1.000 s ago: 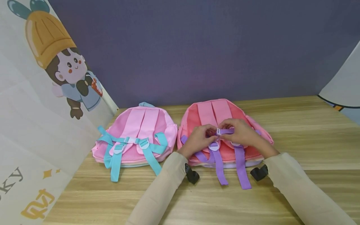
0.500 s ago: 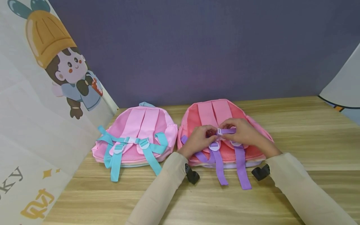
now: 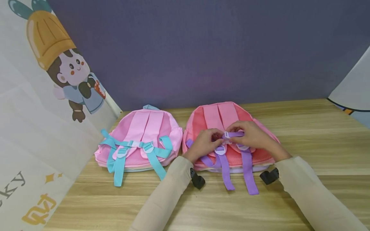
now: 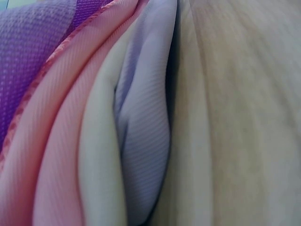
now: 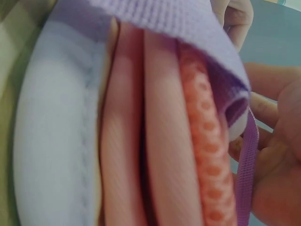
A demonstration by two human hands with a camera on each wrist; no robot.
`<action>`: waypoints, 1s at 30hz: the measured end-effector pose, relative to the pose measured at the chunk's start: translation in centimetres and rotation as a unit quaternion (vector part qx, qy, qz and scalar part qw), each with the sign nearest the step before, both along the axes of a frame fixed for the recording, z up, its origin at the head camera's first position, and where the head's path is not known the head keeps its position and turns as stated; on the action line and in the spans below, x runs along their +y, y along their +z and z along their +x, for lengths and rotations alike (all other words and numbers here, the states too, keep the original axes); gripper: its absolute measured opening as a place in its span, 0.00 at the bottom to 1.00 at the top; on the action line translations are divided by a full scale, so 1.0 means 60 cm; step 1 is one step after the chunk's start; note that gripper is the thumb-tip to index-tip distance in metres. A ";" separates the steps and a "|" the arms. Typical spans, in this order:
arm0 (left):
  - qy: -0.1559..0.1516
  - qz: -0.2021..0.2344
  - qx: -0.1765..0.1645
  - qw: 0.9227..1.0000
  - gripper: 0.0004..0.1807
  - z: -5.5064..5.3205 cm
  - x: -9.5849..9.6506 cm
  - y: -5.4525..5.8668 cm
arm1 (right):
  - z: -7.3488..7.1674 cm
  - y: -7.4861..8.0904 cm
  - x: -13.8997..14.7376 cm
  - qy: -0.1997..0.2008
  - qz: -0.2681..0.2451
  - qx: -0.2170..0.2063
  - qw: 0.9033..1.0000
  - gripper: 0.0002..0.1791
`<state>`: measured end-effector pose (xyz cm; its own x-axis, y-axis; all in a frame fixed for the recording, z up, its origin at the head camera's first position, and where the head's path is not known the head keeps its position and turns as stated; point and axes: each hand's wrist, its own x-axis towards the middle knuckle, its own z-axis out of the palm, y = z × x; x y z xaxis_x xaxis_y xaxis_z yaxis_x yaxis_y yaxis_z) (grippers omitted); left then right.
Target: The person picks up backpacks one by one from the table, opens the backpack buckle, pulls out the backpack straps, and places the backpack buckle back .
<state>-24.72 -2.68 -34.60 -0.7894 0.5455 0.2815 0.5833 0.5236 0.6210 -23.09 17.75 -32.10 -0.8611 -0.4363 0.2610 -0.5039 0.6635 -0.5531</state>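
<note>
On the table lies a coral-pink backpack (image 3: 196,117), straps upward. Both hands meet over its middle at a whitish plastic buckle (image 3: 226,135) on a purple chest strap (image 3: 236,134). My left hand (image 3: 204,142) pinches the buckle's left side between thumb and fingers. The right hand (image 3: 248,135) holds the purple strap close to the buckle's right side; its curled fingers (image 5: 265,106) also show in the right wrist view. Fingers partly hide the buckle. Below the hands, two purple shoulder webbings (image 3: 249,173) hang from white adjusters. In the left wrist view the backpack's layered edge (image 4: 61,155) fills the left half.
A lighter pink backpack (image 3: 173,123) with turquoise straps (image 3: 118,173) and a joined pink buckle (image 3: 134,144) sits close on the left. Behind both stands a dark blue partition (image 3: 208,51). A printed white panel (image 3: 20,106) borders the wooden table (image 3: 306,134) on the left.
My right hand has shifted slightly to the right, and the whitish buckle and strap have moved a little with it. The left hand and both backpacks have stayed in place.
</note>
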 end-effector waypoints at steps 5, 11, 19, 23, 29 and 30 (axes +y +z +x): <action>0.001 -0.003 0.005 1.000 0.12 0.000 0.001 -0.001 | -0.001 -0.001 0.003 -0.002 0.005 -0.004 1.000 0.12; 0.003 -0.007 0.009 1.000 0.11 0.000 0.001 -0.001 | -0.001 0.001 0.007 -0.001 0.008 -0.003 1.000 0.12; 0.003 -0.008 0.010 1.000 0.11 -0.001 0.000 -0.002 | -0.001 0.002 0.010 -0.002 0.017 -0.003 1.000 0.12; 0.004 -0.010 0.012 1.000 0.11 -0.001 0.000 -0.003 | -0.002 0.002 0.012 -0.003 0.020 0.000 1.000 0.12; 0.005 -0.013 0.011 1.000 0.11 -0.001 0.000 -0.002 | -0.003 0.005 0.014 0.001 0.021 -0.006 1.000 0.12; 0.005 -0.012 0.011 1.000 0.11 -0.001 0.000 -0.002 | -0.003 0.005 0.015 0.001 0.021 -0.008 1.000 0.12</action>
<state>-24.78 -2.67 -34.75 -0.7886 0.5450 0.2847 0.5911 0.5441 0.5955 -23.24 18.64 -31.78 -0.8637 -0.4488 0.2292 -0.4971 0.6844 -0.5333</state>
